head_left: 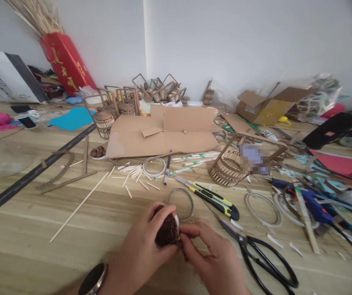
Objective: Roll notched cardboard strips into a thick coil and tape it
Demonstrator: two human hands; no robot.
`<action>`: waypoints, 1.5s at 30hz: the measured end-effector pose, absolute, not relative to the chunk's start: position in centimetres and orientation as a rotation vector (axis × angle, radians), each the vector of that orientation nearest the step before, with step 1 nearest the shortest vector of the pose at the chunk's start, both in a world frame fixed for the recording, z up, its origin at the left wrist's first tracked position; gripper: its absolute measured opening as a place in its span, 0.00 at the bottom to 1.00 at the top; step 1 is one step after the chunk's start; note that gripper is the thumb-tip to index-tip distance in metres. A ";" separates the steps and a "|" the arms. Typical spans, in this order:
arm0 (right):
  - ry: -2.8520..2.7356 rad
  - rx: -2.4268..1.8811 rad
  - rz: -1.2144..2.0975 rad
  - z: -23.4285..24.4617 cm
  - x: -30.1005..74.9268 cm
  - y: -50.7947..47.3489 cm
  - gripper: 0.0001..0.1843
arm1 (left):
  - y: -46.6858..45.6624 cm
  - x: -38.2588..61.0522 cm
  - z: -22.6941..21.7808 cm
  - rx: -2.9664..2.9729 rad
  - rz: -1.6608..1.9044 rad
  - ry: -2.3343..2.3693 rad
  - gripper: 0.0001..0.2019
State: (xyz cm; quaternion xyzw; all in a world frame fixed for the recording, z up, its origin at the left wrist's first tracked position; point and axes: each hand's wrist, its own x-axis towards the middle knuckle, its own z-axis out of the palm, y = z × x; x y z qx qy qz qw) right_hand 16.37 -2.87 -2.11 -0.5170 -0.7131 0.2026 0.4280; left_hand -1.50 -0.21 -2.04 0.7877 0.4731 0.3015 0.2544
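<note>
My left hand (137, 246) is wrapped round a small rounded dark brown piece (166, 231) with a speckled, textured surface and a white band along its right edge. At that edge, my right hand (214, 256) pinches a thin brown strip (183, 250), whose end hangs below the fingers. The fingers cover part of the piece. Just beyond the hands lies a narrow ring of tape (192, 205). Close by on the right are a yellow-and-black utility knife (222, 203) and black-handled scissors (268, 262).
A slatted wooden basket (223, 170) stands beyond the knife, with a blue glue gun (312, 205) to its right. Cut sticks (133, 170), a pen (167, 170) and a flat cardboard sheet (136, 135) lie ahead. A long stick (79, 207) and a black strip (37, 174) lie left.
</note>
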 end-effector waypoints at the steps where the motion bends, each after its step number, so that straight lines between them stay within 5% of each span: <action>1: -1.802 -1.278 0.471 -2.1 16.4 -2.8 0.09 | -0.2 -1.5 -2.2 2.159 0.830 1.296 0.34; 26: -1.893 -1.321 0.098 -1.0 16.9 -1.6 0.09 | -0.5 -1.3 -2.4 2.258 0.746 1.335 0.37; 36: -1.993 -1.273 0.441 -0.7 16.8 -1.9 0.11 | -0.4 -1.3 -3.0 2.272 0.809 1.380 0.37; 45: -1.965 -1.324 0.335 -1.7 16.6 -1.9 0.09 | -0.7 -1.2 -3.4 2.353 0.753 1.422 0.37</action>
